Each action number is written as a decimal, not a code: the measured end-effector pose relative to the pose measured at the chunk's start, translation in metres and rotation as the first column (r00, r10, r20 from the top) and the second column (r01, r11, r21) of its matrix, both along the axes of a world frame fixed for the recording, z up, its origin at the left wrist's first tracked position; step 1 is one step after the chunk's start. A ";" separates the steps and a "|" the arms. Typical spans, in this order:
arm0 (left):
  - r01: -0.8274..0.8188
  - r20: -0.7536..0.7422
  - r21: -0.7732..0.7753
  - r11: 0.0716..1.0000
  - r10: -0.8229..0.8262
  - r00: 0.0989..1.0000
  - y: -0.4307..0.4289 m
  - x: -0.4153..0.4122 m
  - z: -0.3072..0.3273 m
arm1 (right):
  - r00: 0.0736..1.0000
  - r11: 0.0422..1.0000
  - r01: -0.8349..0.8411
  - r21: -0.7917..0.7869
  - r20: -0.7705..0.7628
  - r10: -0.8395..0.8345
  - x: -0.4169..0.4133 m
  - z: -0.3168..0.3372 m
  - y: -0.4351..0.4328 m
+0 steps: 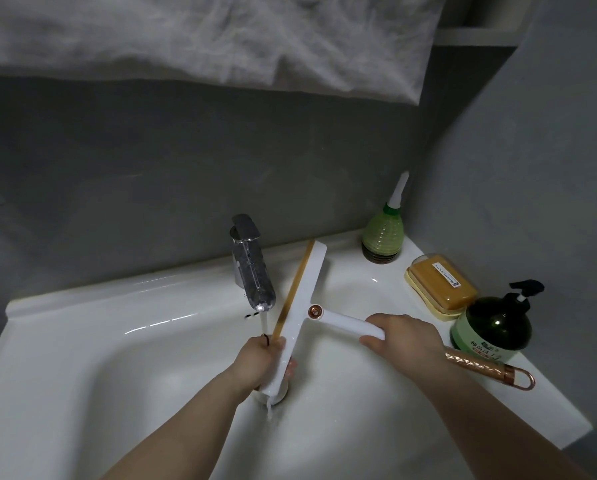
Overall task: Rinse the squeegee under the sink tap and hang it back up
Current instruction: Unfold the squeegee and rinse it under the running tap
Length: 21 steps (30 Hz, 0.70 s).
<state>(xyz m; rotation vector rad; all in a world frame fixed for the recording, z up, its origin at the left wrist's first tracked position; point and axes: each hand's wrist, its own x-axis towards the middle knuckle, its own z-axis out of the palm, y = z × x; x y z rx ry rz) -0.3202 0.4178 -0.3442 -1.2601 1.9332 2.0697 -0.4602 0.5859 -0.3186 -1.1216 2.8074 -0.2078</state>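
Observation:
A white squeegee [305, 289] with a tan rubber blade edge and a copper rivet is held over the white sink basin [151, 375]. My right hand [399, 336] grips the end of its white handle. My left hand [260, 360] is closed around the lower end of the blade. Water streams from the chrome tap [250, 268] onto my left hand and the blade's lower end, then runs off toward the drain, which the hand mostly hides.
On the sink's right ledge stand a green ribbed bottle with a white nozzle [383, 233], a yellow soap box [441, 289], a dark green pump bottle [493, 327] and a copper handle with a loop [491, 370]. A grey towel [221, 39] hangs above.

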 end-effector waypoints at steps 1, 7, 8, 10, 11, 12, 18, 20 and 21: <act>-0.020 -0.024 0.023 1.000 0.020 1.000 0.001 -0.002 0.003 | 1.000 1.000 0.013 -0.011 0.012 -0.012 0.000 0.000 0.000; -0.029 -0.010 -0.091 0.995 0.028 1.000 -0.004 -0.001 0.003 | 0.999 0.999 0.023 -0.033 0.035 -0.022 0.000 0.003 -0.002; -0.017 0.003 -0.107 0.994 0.017 1.000 -0.005 -0.001 0.002 | 0.999 1.000 0.015 -0.027 0.033 -0.014 0.000 0.004 -0.002; -0.012 -0.034 -0.085 0.996 0.009 0.999 -0.005 -0.003 0.003 | 0.999 1.000 -0.005 -0.007 0.034 0.005 0.000 0.004 -0.002; -0.018 -0.076 -0.069 0.997 0.012 0.997 -0.005 -0.004 0.005 | 0.999 1.000 -0.015 0.003 0.035 0.015 0.000 0.004 -0.002; -0.022 -0.116 -0.065 0.998 0.014 0.993 -0.004 -0.007 0.007 | 0.999 1.000 -0.023 0.009 0.035 0.023 0.001 0.003 -0.002; -0.142 -0.177 -0.011 0.990 0.138 0.975 0.002 -0.012 0.008 | 0.997 0.998 -0.061 0.005 0.054 0.061 0.010 -0.002 -0.007; -0.181 -0.171 0.079 0.980 0.192 0.966 0.002 -0.010 0.008 | 0.996 0.998 -0.070 0.010 0.054 0.069 0.011 -0.002 -0.008; -0.182 -0.165 0.110 0.977 0.199 0.966 0.001 -0.009 0.008 | 0.996 0.997 -0.073 0.011 0.056 0.072 0.011 -0.002 -0.007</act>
